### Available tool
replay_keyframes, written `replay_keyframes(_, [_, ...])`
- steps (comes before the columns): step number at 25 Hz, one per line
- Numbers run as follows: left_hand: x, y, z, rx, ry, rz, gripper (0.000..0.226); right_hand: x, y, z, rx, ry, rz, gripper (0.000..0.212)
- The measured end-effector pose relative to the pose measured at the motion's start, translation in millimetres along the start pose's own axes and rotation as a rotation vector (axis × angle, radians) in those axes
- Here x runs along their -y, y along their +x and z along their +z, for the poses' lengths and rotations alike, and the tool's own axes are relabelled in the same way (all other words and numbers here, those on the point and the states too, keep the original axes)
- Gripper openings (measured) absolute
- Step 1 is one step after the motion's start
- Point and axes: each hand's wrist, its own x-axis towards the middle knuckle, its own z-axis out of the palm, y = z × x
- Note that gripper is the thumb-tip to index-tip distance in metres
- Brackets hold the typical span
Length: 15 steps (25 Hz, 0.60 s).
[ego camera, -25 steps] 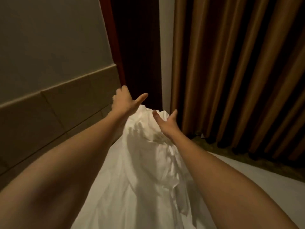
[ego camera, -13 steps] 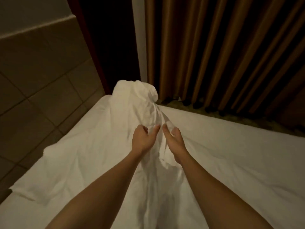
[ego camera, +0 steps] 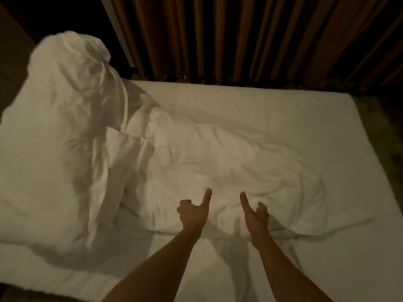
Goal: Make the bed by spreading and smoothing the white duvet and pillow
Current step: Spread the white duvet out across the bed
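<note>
The white duvet [ego camera: 218,162] lies crumpled across the middle of the bed. Its left part is bunched into a tall heap [ego camera: 72,88] at the far left corner. I cannot tell a pillow apart from the folds. My left hand [ego camera: 193,212] and my right hand [ego camera: 255,213] hover side by side over the duvet's near edge. Each has its thumb stretched forward and its fingers loosely curled, and neither holds anything.
The mattress with its white sheet [ego camera: 294,110] shows bare at the far side, the right and the near edge. Brown pleated curtains [ego camera: 239,40] hang close behind the bed. Dark floor [ego camera: 390,153] runs along the right edge.
My hands have drawn back from the far heap to the duvet's near edge and let go of the fabric. The view has tilted down, so most of the bed shows.
</note>
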Motion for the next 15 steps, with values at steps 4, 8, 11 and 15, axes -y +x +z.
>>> replay_keyframes(4, [45.6,-40.9,65.4,-0.031,-0.052,-0.146,0.122,-70.0,34.3,-66.0,-0.098,0.012,0.077,0.118])
replay_keyframes(8, [71.6,-47.6,105.2,-0.046,-0.186,-0.297,0.148,-103.2,63.3,-90.5,-0.069,0.030,0.124,0.130])
replay_keyframes(11, [72.6,-35.4,118.9,-0.088,-0.234,-0.344,0.145,-107.6,85.3,-91.3,-0.099,0.135,0.109,0.131])
replay_keyframes(15, [75.4,0.0,130.9,-0.054,-0.459,-0.364,0.151,-90.4,108.4,-75.1,-0.063,0.228,0.133,0.137])
